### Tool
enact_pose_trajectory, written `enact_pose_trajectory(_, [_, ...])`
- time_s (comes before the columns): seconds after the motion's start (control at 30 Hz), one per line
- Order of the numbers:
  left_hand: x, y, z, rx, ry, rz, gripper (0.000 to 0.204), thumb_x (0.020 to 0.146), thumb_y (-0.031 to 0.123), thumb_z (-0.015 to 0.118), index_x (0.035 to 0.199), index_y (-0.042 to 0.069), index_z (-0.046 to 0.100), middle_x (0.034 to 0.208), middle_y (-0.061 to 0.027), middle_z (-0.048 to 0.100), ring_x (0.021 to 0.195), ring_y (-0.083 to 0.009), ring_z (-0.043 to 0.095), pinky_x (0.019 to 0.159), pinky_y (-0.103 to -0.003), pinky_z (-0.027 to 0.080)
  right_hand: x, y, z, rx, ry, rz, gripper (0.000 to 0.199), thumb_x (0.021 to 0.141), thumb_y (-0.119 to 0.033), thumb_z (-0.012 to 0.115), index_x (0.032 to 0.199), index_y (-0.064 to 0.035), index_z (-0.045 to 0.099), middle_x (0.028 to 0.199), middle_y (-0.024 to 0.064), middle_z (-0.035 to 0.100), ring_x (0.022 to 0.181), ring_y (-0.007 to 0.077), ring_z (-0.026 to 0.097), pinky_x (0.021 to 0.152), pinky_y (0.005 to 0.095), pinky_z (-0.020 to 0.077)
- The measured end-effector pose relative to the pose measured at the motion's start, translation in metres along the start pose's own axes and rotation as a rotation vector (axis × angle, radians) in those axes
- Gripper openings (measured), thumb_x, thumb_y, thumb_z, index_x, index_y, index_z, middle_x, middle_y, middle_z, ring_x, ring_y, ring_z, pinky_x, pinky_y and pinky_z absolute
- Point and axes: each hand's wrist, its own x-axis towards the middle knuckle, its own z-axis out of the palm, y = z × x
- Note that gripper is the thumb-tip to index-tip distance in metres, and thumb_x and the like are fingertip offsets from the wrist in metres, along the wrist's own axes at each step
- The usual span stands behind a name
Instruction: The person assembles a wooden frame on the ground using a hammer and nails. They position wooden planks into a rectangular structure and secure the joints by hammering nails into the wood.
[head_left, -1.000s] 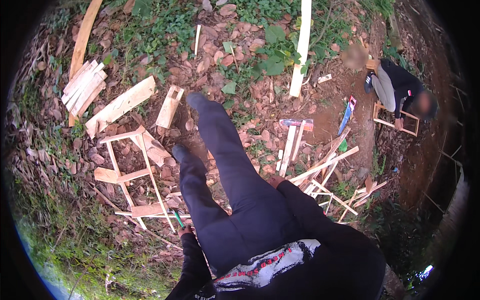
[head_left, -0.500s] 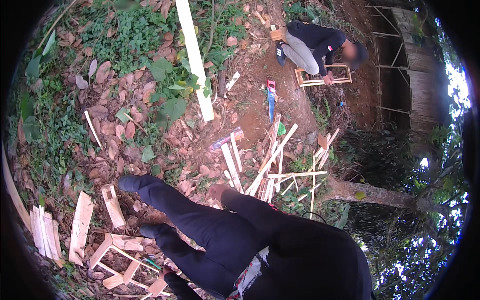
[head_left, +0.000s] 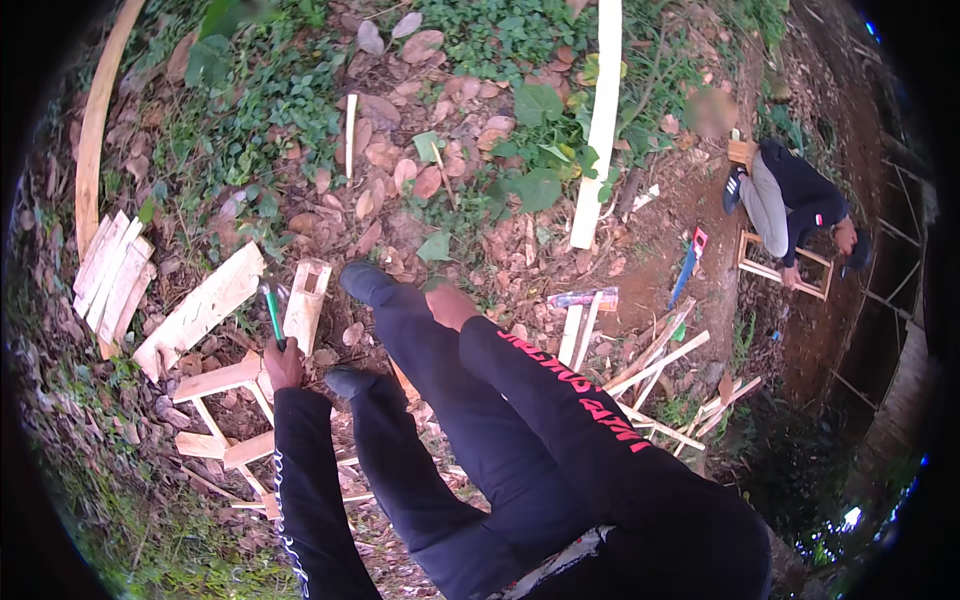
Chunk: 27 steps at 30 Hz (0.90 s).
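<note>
Left hand (head_left: 284,362) has its fingers wrapped round the hammer (head_left: 274,314), between board (head_left: 200,312) and block (head_left: 306,302), near the frame (head_left: 215,380). Right hand (head_left: 450,303) by the leg (head_left: 440,350), can't tell its fingers. Likely risks: sloppy swing clips block or frame; slack grip drops hammer near shoe (head_left: 349,381).

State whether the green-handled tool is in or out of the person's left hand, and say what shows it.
In: the left hand is closed around the green-handled tool, its shaft jutting beyond the hand.
</note>
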Motion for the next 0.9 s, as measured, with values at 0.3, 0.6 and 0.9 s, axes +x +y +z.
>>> enact_pose_trajectory(0.3, [0.044,-0.07,-0.029,-0.09,0.084,0.062,0.025,0.087,0.02,0.054,0.081,-0.004,0.058,0.061,-0.0102,0.061,0.055,-0.0176,0.056,0.058,-0.035,0.044,0.216,-0.212,0.004,0.384,-0.007,-0.344,0.013,0.086,-0.008,0.06,0.096,-0.0014,0.059,0.079,0.0136,0.065,0.072,0.0271,0.064,0.068,0.0376,0.0493])
enact_pose_trajectory(0.6, [0.034,-0.215,-0.01,-0.419,-0.282,-0.068,0.009,0.087,0.01,0.058,0.085,0.002,0.056,0.062,-0.0015,0.056,0.05,-0.0089,0.053,0.049,-0.024,0.042,0.246,-0.233,0.135,0.536,-0.044,-0.725,0.008,0.088,-0.007,0.05,0.088,-0.0012,0.056,0.077,0.0089,0.058,0.068,0.0186,0.056,0.063,0.0336,0.0438])
enact_pose_trajectory(0.9, [0.119,-0.136,0.006,0.123,-0.577,0.177,0.018,0.088,0.018,0.06,0.08,0.003,0.056,0.06,-0.0011,0.056,0.049,-0.0083,0.051,0.044,-0.026,0.04,0.213,-0.184,0.072,0.528,0.09,-0.712,0.015,0.086,-0.004,0.051,0.095,0.0027,0.062,0.087,0.0153,0.066,0.084,0.0285,0.065,0.076,0.036,0.0504])
